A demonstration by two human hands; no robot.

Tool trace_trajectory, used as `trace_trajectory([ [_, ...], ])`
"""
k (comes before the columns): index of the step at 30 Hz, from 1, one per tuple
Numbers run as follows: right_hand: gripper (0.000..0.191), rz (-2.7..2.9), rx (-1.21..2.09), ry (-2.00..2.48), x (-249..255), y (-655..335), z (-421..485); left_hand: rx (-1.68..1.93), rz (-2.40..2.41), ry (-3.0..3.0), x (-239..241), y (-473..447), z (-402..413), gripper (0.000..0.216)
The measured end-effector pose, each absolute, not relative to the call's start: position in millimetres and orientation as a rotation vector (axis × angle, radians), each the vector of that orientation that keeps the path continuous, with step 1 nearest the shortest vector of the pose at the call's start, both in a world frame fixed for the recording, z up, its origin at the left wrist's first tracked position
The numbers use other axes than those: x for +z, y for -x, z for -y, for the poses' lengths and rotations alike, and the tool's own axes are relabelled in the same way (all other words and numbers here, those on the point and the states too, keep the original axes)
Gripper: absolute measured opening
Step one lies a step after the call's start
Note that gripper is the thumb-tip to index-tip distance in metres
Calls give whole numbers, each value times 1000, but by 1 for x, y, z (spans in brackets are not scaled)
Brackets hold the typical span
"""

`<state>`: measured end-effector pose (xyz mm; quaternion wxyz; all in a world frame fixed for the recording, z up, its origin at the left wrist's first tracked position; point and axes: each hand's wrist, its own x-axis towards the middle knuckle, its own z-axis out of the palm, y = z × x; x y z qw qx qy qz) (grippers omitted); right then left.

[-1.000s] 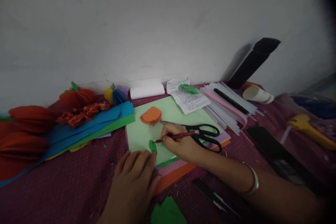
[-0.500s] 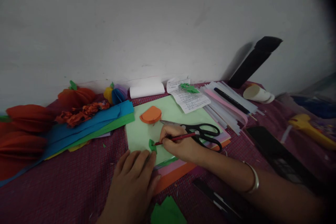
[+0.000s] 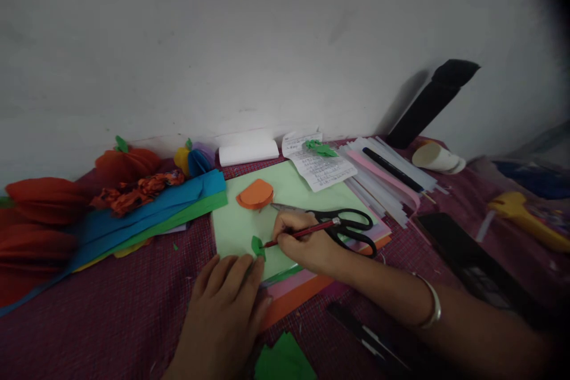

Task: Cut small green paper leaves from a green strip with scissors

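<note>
My right hand point(image 3: 303, 243) grips a red pencil point(image 3: 297, 234), its tip touching a small green paper piece point(image 3: 257, 247). That piece lies on a pale green sheet point(image 3: 285, 202) topping a stack of coloured paper. My left hand point(image 3: 227, 309) lies flat with fingers stretched, fingertips pressing the green piece and the stack's near edge. Black scissors point(image 3: 342, 227) lie just behind my right hand on the sheet. A stack of orange paper cut-outs point(image 3: 255, 193) rests further back on the same sheet.
Blue and green paper strips point(image 3: 151, 214) and orange paper pumpkins point(image 3: 48, 214) lie at left. A handwritten note point(image 3: 317, 167), white strips with a black pen point(image 3: 392, 173), a tape roll point(image 3: 434, 158), a yellow tool point(image 3: 519, 211) and a black ruler point(image 3: 472, 267) lie at right. A green scrap point(image 3: 282, 362) sits at the near edge.
The pencil tip has shifted slightly over the small green piece; both hands stay nearly in place.
</note>
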<state>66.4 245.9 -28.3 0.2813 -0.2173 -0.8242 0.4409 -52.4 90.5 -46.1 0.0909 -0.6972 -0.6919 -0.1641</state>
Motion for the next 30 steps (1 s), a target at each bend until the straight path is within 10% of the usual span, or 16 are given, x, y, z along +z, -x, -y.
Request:
trace_trajectory([
  [30, 17, 2190, 1279, 519, -31, -71, -249, -488, 1986, 2102, -52, 57, -89, 29],
])
